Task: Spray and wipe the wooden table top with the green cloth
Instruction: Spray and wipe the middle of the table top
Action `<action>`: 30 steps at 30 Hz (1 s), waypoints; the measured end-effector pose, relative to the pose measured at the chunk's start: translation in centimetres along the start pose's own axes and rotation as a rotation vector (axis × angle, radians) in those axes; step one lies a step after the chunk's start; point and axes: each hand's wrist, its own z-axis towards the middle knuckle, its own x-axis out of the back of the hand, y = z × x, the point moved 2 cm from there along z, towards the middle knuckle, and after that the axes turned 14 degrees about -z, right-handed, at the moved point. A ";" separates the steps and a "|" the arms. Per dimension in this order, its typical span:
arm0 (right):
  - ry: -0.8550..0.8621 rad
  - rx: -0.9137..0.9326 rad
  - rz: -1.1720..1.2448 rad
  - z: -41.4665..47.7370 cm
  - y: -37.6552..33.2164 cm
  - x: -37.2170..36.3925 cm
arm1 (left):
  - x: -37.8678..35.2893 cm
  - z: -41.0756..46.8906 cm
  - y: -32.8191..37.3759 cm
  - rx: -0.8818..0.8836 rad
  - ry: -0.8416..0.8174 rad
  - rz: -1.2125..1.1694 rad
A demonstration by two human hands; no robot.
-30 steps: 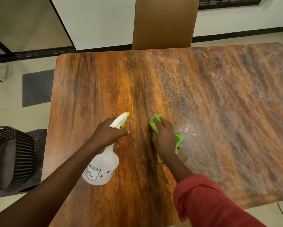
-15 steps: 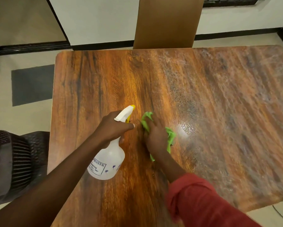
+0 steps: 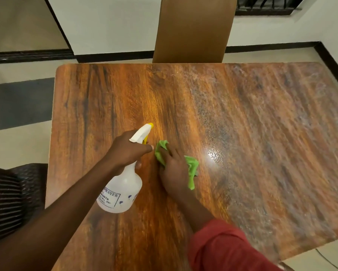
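Left hand [image 3: 125,151] grips translucent white spray bottle [image 3: 123,190] ready to mist; right hand [image 3: 174,169], fingers flat, presses crumpled green cloth [image 3: 192,168] onto glossy wooden table top [image 3: 262,153] to wipe.

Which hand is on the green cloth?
The right hand presses the cloth onto the table; the left hand grips the spray bottle instead.

One table [image 3: 262,153], one spray bottle [image 3: 123,190], one green cloth [image 3: 192,169].

Left hand [image 3: 125,151] grips spray bottle [image 3: 123,192]; right hand [image 3: 174,170] presses flat on green cloth [image 3: 193,169].
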 end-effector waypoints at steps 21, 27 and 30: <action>0.051 -0.040 0.039 9.5 8.0 2.6 | -3.4 2.4 0.8 -0.008 0.097 -0.034; -0.025 0.108 -0.040 10.0 4.3 1.3 | -3.9 3.5 0.9 0.014 0.139 -0.005; -0.022 0.242 0.004 9.0 3.5 0.7 | -4.4 4.2 1.4 0.003 0.148 -0.006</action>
